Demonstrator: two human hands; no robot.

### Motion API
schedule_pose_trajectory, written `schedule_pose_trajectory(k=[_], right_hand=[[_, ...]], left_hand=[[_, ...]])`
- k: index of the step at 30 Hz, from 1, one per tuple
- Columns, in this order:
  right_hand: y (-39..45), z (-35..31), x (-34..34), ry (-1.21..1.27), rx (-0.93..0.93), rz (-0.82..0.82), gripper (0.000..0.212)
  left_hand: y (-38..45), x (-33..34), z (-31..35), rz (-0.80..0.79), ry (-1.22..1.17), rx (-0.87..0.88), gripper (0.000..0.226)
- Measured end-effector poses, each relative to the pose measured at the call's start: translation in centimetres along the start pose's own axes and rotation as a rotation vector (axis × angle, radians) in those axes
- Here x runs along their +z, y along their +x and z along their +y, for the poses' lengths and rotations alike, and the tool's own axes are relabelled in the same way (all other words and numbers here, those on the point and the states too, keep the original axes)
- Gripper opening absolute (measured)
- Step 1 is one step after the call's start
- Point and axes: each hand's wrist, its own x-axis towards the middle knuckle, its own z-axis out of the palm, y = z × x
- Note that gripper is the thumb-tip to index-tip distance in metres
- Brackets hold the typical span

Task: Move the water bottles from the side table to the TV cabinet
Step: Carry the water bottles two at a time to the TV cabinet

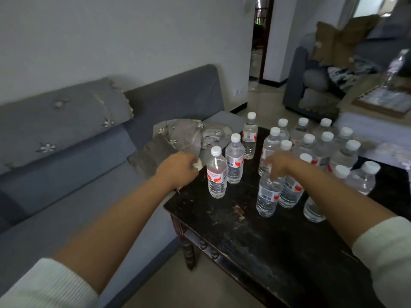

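A dark counter [224,214] stands beside a grey sofa [73,156] and carries many upright water bottles [311,147] with white caps. The right hand [279,163] reaches over the near cluster and grips the neck of one bottle [268,194], fingers curled round its top. The left hand [179,168] hovers at the counter's far left corner, fingers curled; something small and white [197,164] shows at its fingertips, but I cannot tell what it is. Three more bottles [234,161] stand in a diagonal row between the hands. A crumpled grey cloth [189,134] lies on the sofa seat.
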Motion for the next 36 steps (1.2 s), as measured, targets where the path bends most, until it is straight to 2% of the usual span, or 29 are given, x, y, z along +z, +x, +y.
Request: schedule_pose_trajectory(k=[5,10,14,20,23,25,26,28,31,33,36], right_hand=[[1.7,1.0,1.1,0.045,-0.019,-0.022,0.051],[3.1,2.3,0.8,0.048,-0.095,-0.084,0.048],[3.7,3.1,1.0,0.042,-0.156,-0.058,0.045],[3.7,3.3,1.5,0.146,-0.138,-0.003,0.041],[3.6,2.8,2.1,0.209,-0.072,0.056,0.039],[3.2,2.2,2.7,0.273,-0.005,0.108,0.036],[2.8,1.8,3.0,0.308,0.041,0.133,0.036],[1.8,1.0,3.4,0.367,0.143,0.179,0.036],[-0.3,0.4,3.7,0.456,0.323,0.235,0.039],[-2.1,0.0,3.9,0.504,0.466,0.283,0.040],[-5.3,-0.7,3.9,0.607,0.647,0.358,0.032]], left_hand=[[5.4,2.2,0.6,-0.067,-0.079,0.105,0.034],[9.9,3.8,1.9,-0.141,-0.069,0.162,0.054],[12.8,4.3,1.9,-0.216,-0.008,0.213,0.059],[15.7,4.6,1.8,-0.275,0.069,0.335,0.040],[16.9,4.7,2.0,-0.327,0.049,0.409,0.031],[17.4,4.8,2.1,-0.363,0.024,0.463,0.016],[17.4,5.0,2.1,-0.378,0.025,0.496,0.015],[17.5,5.4,2.3,-0.412,0.015,0.584,0.028],[17.5,5.3,3.2,-0.433,-0.028,0.699,0.016],[17.0,4.8,4.3,-0.453,-0.077,0.779,0.021],[15.5,4.4,6.6,-0.445,-0.071,0.931,0.014]])
